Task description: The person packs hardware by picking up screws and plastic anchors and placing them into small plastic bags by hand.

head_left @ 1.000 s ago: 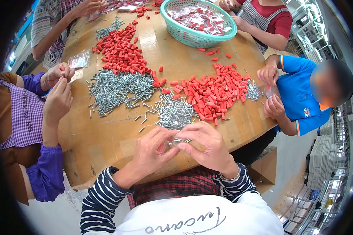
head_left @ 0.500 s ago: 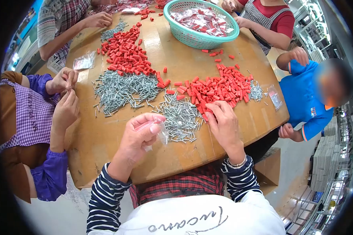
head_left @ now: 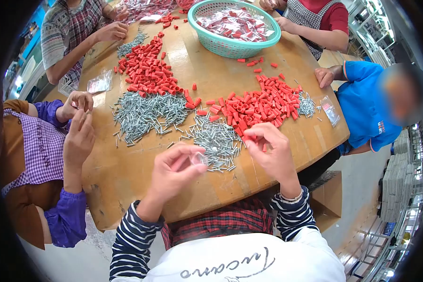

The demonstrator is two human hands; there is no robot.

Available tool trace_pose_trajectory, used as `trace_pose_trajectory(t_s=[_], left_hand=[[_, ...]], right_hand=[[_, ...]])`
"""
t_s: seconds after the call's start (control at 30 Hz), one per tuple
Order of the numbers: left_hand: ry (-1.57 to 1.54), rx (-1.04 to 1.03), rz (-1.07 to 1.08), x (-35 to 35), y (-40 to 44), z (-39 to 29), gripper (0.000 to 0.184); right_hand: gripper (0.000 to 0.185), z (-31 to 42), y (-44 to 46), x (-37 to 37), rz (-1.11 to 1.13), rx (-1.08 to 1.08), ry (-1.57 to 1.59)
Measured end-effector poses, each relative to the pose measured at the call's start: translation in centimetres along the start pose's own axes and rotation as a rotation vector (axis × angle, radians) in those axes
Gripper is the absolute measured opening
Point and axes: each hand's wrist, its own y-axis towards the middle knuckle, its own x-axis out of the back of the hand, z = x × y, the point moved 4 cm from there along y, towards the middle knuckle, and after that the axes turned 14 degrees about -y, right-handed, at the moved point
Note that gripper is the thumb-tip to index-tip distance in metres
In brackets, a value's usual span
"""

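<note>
A worker's left hand [head_left: 174, 171] pinches a small clear plastic bag [head_left: 199, 158] above the near edge of a loose heap of metal fasteners [head_left: 215, 141] at a crowded table [head_left: 122, 188]. The right hand [head_left: 275, 152], its thumb and forefinger drawn narrow, hovers at the near side of a pile of red tapered plastic caps [head_left: 263, 105]; whether the fingertips grip a cap cannot be told.

The bag, thin and slick, is probably the weak point. A light pinch on one part of it could let it slip, fold shut or tip, and anything inside could drop among the fasteners below. Its contents and the set of its mouth are too small to make out, so a miscount could easily pass unseen.

Caps and fasteners meet where the two heaps touch, a likely cause of a wrong piece or two at once coming up between finger and thumb. The right wrist and forearm, low over the table, could brush stray pieces toward the near edge.

To the left, a second pile of red caps [head_left: 150, 70] and its metal fasteners lie close by, with little dividing the supplies; a careless sweep could mix them. At far right, a flat bag [head_left: 330, 111] rests near the table's edge beside a co-worker in a blue shirt [head_left: 366, 103], where a passing arm could knock it to the floor.
</note>
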Motion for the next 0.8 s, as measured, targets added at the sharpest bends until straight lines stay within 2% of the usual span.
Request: trace_pose_trajectory(t_s=[0.07, 0.17, 0.27, 0.43, 0.63, 0.8], left_hand=[[0.341, -0.228, 0.117, -0.9, -0.1, 0.1, 0.032], [0.575, -0.354, 0.169, -1.6, -0.3, 0.4, 0.036], [0.673, -0.363, 0.172, -2.0, -0.5, 0.2, 0.036], [0.703, -0.426, 0.195, -2.3, -0.6, 0.3, 0.037], [0.721, -0.436, 0.158, -2.3, -0.8, 0.2, 0.035], [0.739, -0.424, 0.15, -2.3, -0.9, 0.0, 0.037]], right_hand=[[0.022, 1.6, -0.2, 0.3, 0.08, 0.045, 0.151], [0.024, 4.1, -0.5, 0.3, 0.165, 0.151, 0.164], [0.024, 5.3, -0.8, -0.4, 0.209, 0.266, 0.153], [0.023, 5.7, -0.8, -1.7, 0.225, 0.383, 0.038], [0.026, 6.1, -0.7, -1.5, 0.221, 0.4, 0.009], [0.028, 6.2, -0.8, -0.8, 0.237, 0.222, 0.03]])
